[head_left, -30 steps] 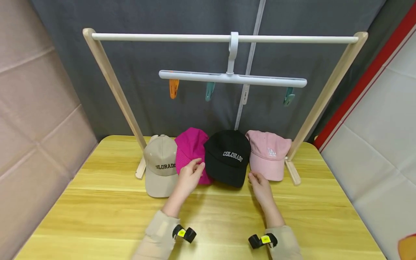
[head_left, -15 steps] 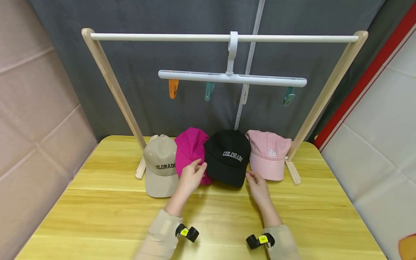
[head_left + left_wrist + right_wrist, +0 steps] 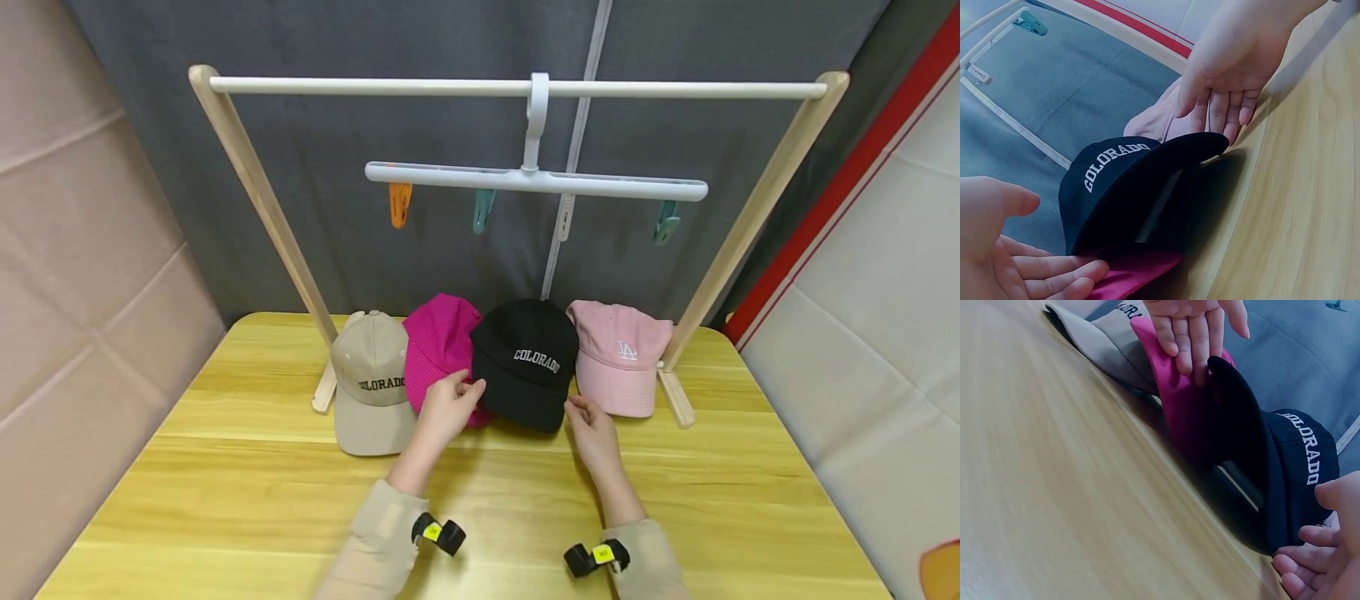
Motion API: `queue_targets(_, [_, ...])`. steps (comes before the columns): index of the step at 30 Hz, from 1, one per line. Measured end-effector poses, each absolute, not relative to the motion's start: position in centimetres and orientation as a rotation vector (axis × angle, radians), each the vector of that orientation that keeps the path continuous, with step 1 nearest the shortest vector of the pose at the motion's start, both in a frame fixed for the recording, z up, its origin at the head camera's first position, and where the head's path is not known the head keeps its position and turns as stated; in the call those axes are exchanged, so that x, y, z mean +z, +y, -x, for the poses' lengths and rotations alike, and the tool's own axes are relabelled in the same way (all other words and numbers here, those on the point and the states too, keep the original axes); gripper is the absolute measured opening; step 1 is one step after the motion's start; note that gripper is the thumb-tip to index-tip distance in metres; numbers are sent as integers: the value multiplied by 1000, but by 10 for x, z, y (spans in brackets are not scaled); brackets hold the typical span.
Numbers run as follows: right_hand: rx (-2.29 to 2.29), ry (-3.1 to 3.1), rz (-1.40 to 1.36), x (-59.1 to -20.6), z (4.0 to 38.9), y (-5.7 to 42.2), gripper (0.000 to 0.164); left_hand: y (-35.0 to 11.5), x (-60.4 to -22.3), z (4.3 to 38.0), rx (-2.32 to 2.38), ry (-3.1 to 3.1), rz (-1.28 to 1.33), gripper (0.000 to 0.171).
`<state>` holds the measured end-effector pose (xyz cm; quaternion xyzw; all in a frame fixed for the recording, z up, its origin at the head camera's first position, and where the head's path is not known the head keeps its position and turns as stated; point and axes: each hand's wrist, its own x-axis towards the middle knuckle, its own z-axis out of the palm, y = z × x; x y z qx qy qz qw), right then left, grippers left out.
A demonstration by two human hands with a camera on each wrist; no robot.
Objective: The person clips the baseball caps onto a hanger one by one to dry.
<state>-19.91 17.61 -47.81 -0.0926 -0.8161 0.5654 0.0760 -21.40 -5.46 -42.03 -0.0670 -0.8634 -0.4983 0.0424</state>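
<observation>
Dark grey curtain (image 3: 322,167) as backdrop; yellowish wood-grain table (image 3: 225,500) in front. Rack (image 3: 262,200) on table: wooden posts, white crossbar. White hanger (image 3: 457,177) hooked near mid-crossbar. Caps in a row on the table below it, left to right in head view: beige cap (image 3: 371,354), magenta cap (image 3: 441,333), black cap (image 3: 521,333) lettered COLORADO, pale pink cap (image 3: 615,333). Black overlaps magenta's right side.

Left hand (image 3: 448,406): fingers extended, gripping nothing, over the magenta visor at black brim's left edge; contact with either uncertain. Right hand (image 3: 594,429): fingers loosely extended, likewise gripping nothing, fingertips at black brim's right edge; contact uncertain. Smallest items, clips along hanger: orange clip (image 3: 401,206), teal clip (image 3: 483,211), pale clip (image 3: 566,218), green clip (image 3: 667,223).
</observation>
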Motion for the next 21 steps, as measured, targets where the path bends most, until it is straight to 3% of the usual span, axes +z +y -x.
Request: queue_targets(21, [1588,-2445,282,-480,196,164,52,-48,-428,214,-1506,-2591,187,42])
